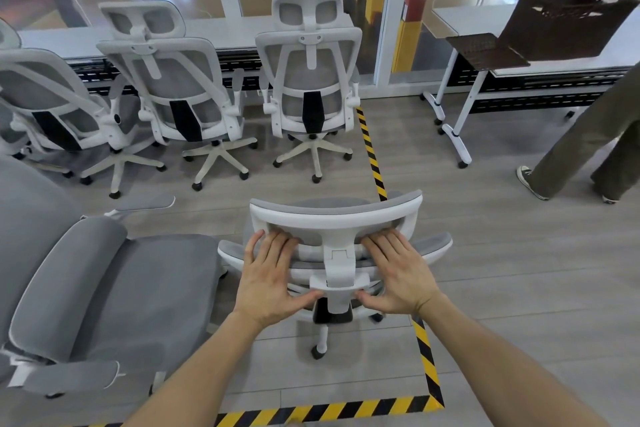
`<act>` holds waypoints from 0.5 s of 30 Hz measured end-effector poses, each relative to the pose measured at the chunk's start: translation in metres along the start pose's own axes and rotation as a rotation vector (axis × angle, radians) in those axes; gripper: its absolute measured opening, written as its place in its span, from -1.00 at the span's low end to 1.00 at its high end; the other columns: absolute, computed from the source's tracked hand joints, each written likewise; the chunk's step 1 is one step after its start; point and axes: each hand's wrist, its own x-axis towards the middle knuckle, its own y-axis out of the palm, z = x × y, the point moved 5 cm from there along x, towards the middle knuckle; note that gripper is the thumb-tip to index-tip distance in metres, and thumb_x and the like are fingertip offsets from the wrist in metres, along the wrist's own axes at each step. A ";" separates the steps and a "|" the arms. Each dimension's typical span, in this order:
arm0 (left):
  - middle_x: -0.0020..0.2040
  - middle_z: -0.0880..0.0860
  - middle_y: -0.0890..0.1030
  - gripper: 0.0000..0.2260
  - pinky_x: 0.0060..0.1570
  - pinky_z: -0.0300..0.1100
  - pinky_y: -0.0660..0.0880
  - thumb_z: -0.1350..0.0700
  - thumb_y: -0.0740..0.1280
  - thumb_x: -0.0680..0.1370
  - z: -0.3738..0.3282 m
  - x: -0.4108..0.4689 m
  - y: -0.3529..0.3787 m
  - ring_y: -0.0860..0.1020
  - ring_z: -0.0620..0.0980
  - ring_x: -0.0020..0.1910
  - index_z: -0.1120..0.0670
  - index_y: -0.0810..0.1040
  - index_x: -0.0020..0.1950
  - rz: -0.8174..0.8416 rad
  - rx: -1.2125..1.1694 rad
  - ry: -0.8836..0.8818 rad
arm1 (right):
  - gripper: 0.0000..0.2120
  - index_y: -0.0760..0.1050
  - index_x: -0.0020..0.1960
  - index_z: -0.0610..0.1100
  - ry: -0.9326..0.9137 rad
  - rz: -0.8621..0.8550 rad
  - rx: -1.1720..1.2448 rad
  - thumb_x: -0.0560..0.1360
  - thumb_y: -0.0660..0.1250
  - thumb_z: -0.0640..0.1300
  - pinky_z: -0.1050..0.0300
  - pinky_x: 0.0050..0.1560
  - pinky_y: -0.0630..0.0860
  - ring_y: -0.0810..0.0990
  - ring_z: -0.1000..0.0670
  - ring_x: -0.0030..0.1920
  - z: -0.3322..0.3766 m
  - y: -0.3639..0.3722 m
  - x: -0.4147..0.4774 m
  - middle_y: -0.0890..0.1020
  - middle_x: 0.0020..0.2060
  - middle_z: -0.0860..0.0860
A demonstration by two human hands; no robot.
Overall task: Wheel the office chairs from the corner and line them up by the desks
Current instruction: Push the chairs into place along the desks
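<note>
At the far left of my feed a reclined chair (pixel 104 288) lies nearly flat, padded grey fabric edged in white. Behind it a row of 3 chairs (pixel 173 87) faces the long white desk (pixel 225 31), each with a grey mesh back, a white plastic frame, a black lumbar strip and a 5-spoke caster base. In the middle, the pushed chair (pixel 336 215) stands on grey plank flooring, short of that row, against the yellow-and-black striped tape (pixel 372 156). The left hand (pixel 266 284) and right hand (pixel 398 274) press its curved headrest, fingers straight and flat on the mesh, thumbs spread toward the white centre bracket. Further right, a dark woven basket (pixel 568 21) tilts on a wheeled white table (pixel 467 15), beside a person's olive trouser legs (pixel 588 139).
</note>
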 end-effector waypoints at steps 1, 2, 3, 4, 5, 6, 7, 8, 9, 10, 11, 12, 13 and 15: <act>0.44 0.10 0.56 -0.08 0.64 0.36 0.19 -0.59 0.39 0.44 -0.001 0.000 -0.001 0.49 0.19 0.54 0.15 0.59 0.45 0.011 0.004 -0.003 | -0.04 0.51 0.54 -0.22 0.004 0.013 -0.005 0.48 0.33 0.53 -0.10 0.73 0.19 0.54 -0.20 0.43 0.000 -0.001 0.000 0.60 0.40 -0.11; 0.45 0.09 0.56 -0.08 0.65 0.36 0.18 -0.59 0.38 0.45 -0.001 0.001 -0.002 0.48 0.19 0.55 0.15 0.58 0.45 0.018 0.008 -0.003 | -0.04 0.49 0.56 -0.21 0.008 0.029 -0.009 0.49 0.33 0.53 -0.13 0.73 0.20 0.53 -0.20 0.45 -0.001 -0.001 0.000 0.59 0.42 -0.11; 0.45 0.10 0.55 -0.08 0.65 0.36 0.18 -0.59 0.37 0.45 -0.002 0.001 -0.003 0.48 0.19 0.55 0.15 0.58 0.46 0.027 0.012 -0.002 | -0.04 0.48 0.57 -0.22 0.010 0.046 -0.012 0.49 0.33 0.53 -0.14 0.73 0.20 0.53 -0.20 0.46 -0.001 -0.002 0.001 0.59 0.43 -0.11; 0.45 0.10 0.55 -0.08 0.66 0.35 0.17 -0.59 0.37 0.46 -0.002 0.001 -0.004 0.47 0.19 0.55 0.15 0.57 0.47 0.040 0.017 -0.002 | -0.04 0.48 0.57 -0.22 0.012 0.061 -0.015 0.50 0.33 0.52 -0.15 0.73 0.20 0.52 -0.19 0.46 0.000 -0.003 0.001 0.58 0.43 -0.11; 0.46 0.10 0.55 -0.07 0.66 0.35 0.17 -0.59 0.36 0.47 -0.003 0.002 -0.005 0.46 0.20 0.56 0.16 0.56 0.48 0.060 0.024 -0.004 | -0.05 0.48 0.57 -0.22 0.015 0.074 -0.015 0.51 0.33 0.51 -0.15 0.74 0.19 0.52 -0.19 0.47 0.001 -0.004 0.001 0.58 0.43 -0.11; 0.46 0.11 0.54 -0.07 0.67 0.35 0.16 -0.60 0.34 0.48 -0.003 0.002 -0.005 0.45 0.20 0.56 0.15 0.55 0.49 0.083 0.033 -0.006 | -0.06 0.47 0.57 -0.23 0.019 0.086 -0.011 0.51 0.34 0.49 -0.15 0.74 0.17 0.51 -0.19 0.48 0.002 -0.005 0.000 0.57 0.44 -0.12; 0.47 0.11 0.53 -0.06 0.68 0.35 0.14 -0.61 0.32 0.48 -0.004 0.002 -0.006 0.44 0.20 0.57 0.15 0.53 0.51 0.110 0.040 -0.008 | -0.06 0.45 0.59 -0.23 0.027 0.101 -0.005 0.52 0.35 0.47 -0.16 0.75 0.16 0.48 -0.19 0.51 0.003 -0.005 -0.001 0.55 0.46 -0.12; 0.48 0.11 0.51 -0.05 0.69 0.34 0.13 -0.62 0.30 0.49 -0.005 0.002 -0.007 0.42 0.20 0.59 0.15 0.52 0.52 0.144 0.045 -0.011 | -0.06 0.42 0.61 -0.23 0.040 0.116 -0.004 0.53 0.34 0.46 -0.18 0.75 0.14 0.45 -0.19 0.55 0.005 -0.006 -0.002 0.52 0.50 -0.12; 0.50 0.11 0.50 -0.03 0.70 0.33 0.11 -0.63 0.26 0.50 -0.006 0.002 -0.009 0.40 0.20 0.60 0.15 0.50 0.55 0.185 0.056 -0.016 | -0.06 0.39 0.64 -0.22 0.055 0.124 -0.008 0.53 0.33 0.46 -0.19 0.76 0.12 0.41 -0.18 0.59 0.007 -0.008 -0.004 0.50 0.53 -0.11; 0.52 0.11 0.48 -0.02 0.70 0.33 0.10 -0.64 0.22 0.52 -0.007 0.003 -0.010 0.38 0.19 0.62 0.15 0.47 0.58 0.229 0.074 -0.020 | -0.07 0.39 0.64 -0.20 0.068 0.123 -0.005 0.54 0.32 0.45 -0.20 0.75 0.13 0.39 -0.17 0.61 0.010 -0.011 -0.006 0.49 0.55 -0.09; 0.54 0.11 0.46 -0.02 0.70 0.32 0.10 -0.64 0.20 0.53 -0.009 0.004 -0.013 0.36 0.18 0.64 0.13 0.44 0.60 0.261 0.091 -0.019 | -0.12 0.43 0.61 -0.17 0.071 0.101 0.010 0.53 0.34 0.43 -0.20 0.73 0.17 0.41 -0.16 0.59 0.015 -0.017 -0.009 0.51 0.52 -0.08; 0.54 0.09 0.45 -0.06 0.70 0.29 0.13 -0.61 0.20 0.55 -0.010 0.005 -0.017 0.36 0.16 0.64 0.11 0.44 0.62 0.269 0.093 -0.010 | -0.22 0.52 0.52 -0.15 0.064 0.050 0.034 0.53 0.37 0.39 -0.19 0.68 0.26 0.48 -0.15 0.52 0.021 -0.026 -0.010 0.57 0.44 -0.06; 0.53 0.06 0.48 -0.14 0.69 0.25 0.19 -0.56 0.23 0.57 -0.009 0.005 -0.024 0.39 0.13 0.61 0.07 0.46 0.60 0.254 0.074 0.009 | -0.35 0.60 0.40 -0.14 0.052 -0.030 0.055 0.53 0.40 0.32 -0.17 0.58 0.39 0.56 -0.15 0.40 0.030 -0.037 -0.010 0.62 0.33 -0.05; 0.42 -0.02 0.59 -0.38 0.56 0.08 0.41 -0.43 0.26 0.62 -0.002 0.006 -0.044 0.55 0.07 0.46 -0.01 0.58 0.47 0.201 0.021 0.041 | -0.61 0.67 0.16 -0.16 0.032 -0.227 0.071 0.57 0.43 0.15 -0.10 0.26 0.59 0.64 -0.15 0.15 0.053 -0.063 -0.005 0.68 0.10 -0.05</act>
